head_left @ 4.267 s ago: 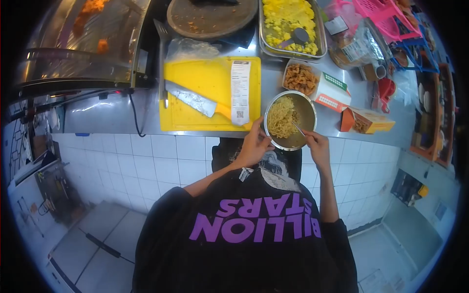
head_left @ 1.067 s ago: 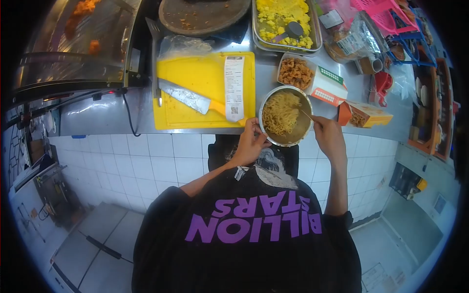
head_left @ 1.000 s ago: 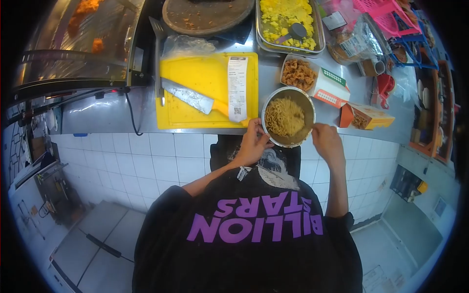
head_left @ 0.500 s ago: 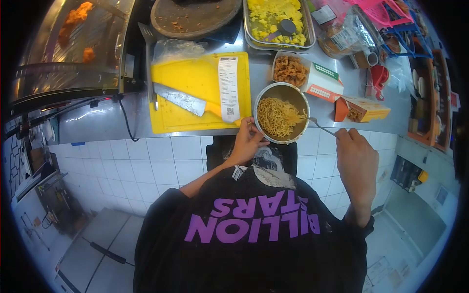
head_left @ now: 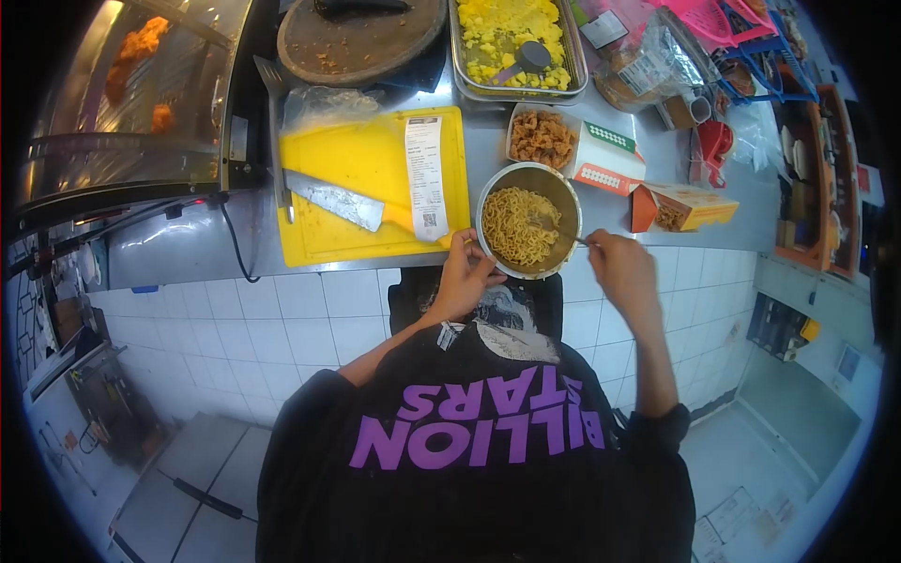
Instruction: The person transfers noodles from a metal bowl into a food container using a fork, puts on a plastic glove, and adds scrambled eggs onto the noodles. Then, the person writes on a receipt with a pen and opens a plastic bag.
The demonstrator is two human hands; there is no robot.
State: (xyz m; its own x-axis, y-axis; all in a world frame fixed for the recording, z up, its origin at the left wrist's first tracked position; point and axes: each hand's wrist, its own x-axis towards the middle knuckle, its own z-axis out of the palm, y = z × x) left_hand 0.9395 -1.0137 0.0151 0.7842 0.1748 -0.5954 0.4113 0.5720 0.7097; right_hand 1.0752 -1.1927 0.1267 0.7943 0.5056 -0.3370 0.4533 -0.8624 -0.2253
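Note:
A metal bowl [head_left: 570,202] at the counter's front edge holds noodles [head_left: 519,225]. My left hand [head_left: 462,281] grips the bowl's lower left rim between thumb and fingers. In my right hand [head_left: 621,272], closed at the bowl's right side, is a fork [head_left: 571,236] whose head rests among the noodles. Left of the bowl lies a yellow cutting board [head_left: 347,155], with a knife [head_left: 336,201] and a printed receipt [head_left: 425,178] on it. Just behind the bowl stands an open box of fried pieces [head_left: 542,138].
A second box [head_left: 685,208] lies right of the bowl. Farther back are a tray of yellow food [head_left: 577,70], a round stone slab [head_left: 361,47] and wrapped packages [head_left: 648,70]. A glass-sided food warmer [head_left: 122,141] stands at the left.
My right hand has moved back left toward the bowl, and the fork's head has gone from the rim into the noodles. My left hand keeps its hold. The view has shifted slightly.

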